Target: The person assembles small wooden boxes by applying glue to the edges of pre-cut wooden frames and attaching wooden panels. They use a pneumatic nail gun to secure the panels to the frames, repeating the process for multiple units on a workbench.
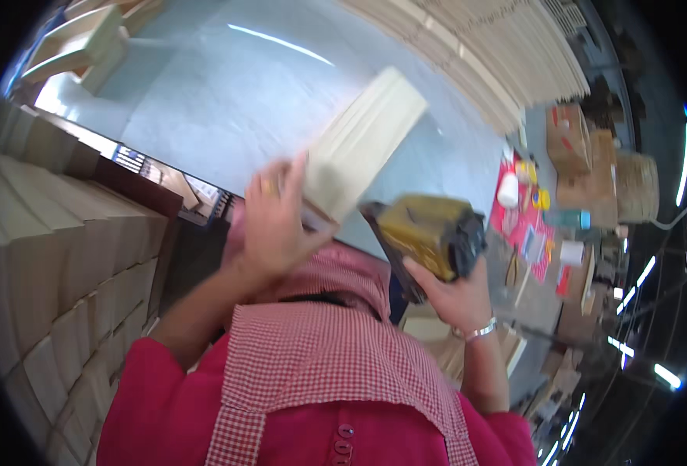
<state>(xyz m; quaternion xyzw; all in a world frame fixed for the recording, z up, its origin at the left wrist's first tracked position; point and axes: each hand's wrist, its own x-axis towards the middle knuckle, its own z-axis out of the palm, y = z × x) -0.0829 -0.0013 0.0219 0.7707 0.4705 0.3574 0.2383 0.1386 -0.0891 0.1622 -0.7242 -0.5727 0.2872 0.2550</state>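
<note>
My left hand (pixel 275 221) is wrapped around the near end of a long, pale wooden box (pixel 368 140). The box is tilted above the grey tabletop, its far end pointing up and to the right. My right hand (pixel 458 297) grips a nail gun (pixel 425 225) with a yellow-wrapped body and black ends. The tool's dark, narrow magazine side faces the box, with a gap between them. Motion blurs both hands slightly, and the fingers under the tool are partly hidden.
The grey table (pixel 196 93) spreads ahead. Wooden frames (pixel 76 46) stand at the far left, and long boards (pixel 491 54) are stacked at the far right. Wooden pieces (pixel 72 256) are piled high on my left. Right of the table lie a pink cloth (pixel 508 221), pliers (pixel 512 268) and cardboard boxes (pixel 569 140).
</note>
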